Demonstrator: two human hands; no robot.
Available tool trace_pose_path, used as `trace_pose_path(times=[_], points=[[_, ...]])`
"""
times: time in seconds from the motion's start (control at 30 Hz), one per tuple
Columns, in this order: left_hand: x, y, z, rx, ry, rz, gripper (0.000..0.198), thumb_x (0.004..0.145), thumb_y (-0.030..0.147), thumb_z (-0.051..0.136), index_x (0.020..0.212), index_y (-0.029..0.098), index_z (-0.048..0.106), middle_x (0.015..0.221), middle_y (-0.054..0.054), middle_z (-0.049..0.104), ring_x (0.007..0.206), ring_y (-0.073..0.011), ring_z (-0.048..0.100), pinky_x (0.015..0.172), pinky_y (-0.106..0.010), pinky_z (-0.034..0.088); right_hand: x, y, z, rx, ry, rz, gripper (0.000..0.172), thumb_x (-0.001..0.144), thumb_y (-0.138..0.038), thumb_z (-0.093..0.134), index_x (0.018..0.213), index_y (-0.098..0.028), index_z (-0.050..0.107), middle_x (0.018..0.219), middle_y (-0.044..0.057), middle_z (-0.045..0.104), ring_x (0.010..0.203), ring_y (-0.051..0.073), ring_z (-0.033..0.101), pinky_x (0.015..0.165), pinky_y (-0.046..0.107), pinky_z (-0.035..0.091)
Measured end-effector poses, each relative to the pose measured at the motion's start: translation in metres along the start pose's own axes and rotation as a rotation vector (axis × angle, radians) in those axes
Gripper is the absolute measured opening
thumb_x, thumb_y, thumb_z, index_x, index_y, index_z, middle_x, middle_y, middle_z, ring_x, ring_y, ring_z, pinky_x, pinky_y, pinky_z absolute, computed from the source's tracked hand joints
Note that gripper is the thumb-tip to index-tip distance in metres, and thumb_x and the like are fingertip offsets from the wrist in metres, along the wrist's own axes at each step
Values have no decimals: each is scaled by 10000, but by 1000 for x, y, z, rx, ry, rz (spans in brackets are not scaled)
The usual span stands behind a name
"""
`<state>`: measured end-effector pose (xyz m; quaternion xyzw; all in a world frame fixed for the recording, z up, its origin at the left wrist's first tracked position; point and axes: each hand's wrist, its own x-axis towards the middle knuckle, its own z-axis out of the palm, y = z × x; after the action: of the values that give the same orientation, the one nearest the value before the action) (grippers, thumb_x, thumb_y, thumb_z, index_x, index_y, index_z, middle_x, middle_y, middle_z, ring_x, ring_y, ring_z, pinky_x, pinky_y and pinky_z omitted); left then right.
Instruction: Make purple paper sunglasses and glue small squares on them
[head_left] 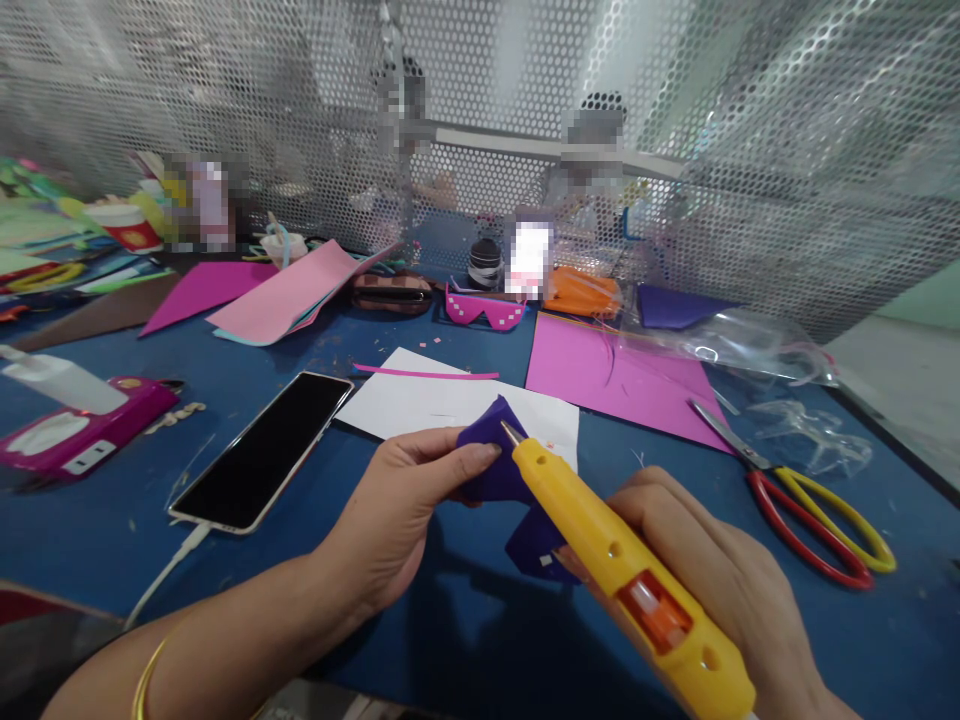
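My left hand (420, 490) pinches a dark purple foam piece (491, 482) between thumb and fingers. A lower purple part with a small white square (546, 561) hangs under the glue gun; whether it is the same piece, I cannot tell. My right hand (697, 560) is wrapped round a yellow hot glue gun (585, 520) with an orange part in its side. Its metal tip points at the purple foam's upper edge, at or close to it. The gun hides some of the foam and my right fingers. White paper (405, 405) lies behind, with a thin pink strip (427, 373) across it.
Left are a phone (262, 455) on a cable and a magenta power strip (82, 430). Pink foam glasses (486, 308), pink sheets (289, 295) and an orange bundle (581, 292) lie at the back. Scissors (795, 500) lie right, near a magenta sheet (622, 375). Perforated metal (480, 120) stands behind.
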<state>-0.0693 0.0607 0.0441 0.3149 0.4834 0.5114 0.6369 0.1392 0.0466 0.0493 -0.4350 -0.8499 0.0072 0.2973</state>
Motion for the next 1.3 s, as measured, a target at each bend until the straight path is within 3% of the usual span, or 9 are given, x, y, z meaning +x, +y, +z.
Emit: trace_pose_path(times=[0.47,1.03,1.3], points=[[1,0,0,-8,3,6,216,721,329,815,877,179,809,888,-83,775,812,-196,651,763,-305,465,-2,3,2,30,13,2,239,951,-453,550,845,-242,513,720,-39,561,463,102,520,425,262,387],[1,0,0,-3,0,28,149,706,306,815,793,185,811,798,-48,738,717,-141,576,669,-248,424,-1,3,3,7,-7,-39,162,938,-368,557,859,-246,485,733,-27,572,456,111,516,440,264,417],[2,0,-1,-5,-2,10,169,719,317,815,809,175,807,799,-43,738,728,-130,580,691,-240,425,-1,3,-3,118,23,-45,114,945,-346,567,912,-250,514,769,-21,608,526,113,597,425,242,417]])
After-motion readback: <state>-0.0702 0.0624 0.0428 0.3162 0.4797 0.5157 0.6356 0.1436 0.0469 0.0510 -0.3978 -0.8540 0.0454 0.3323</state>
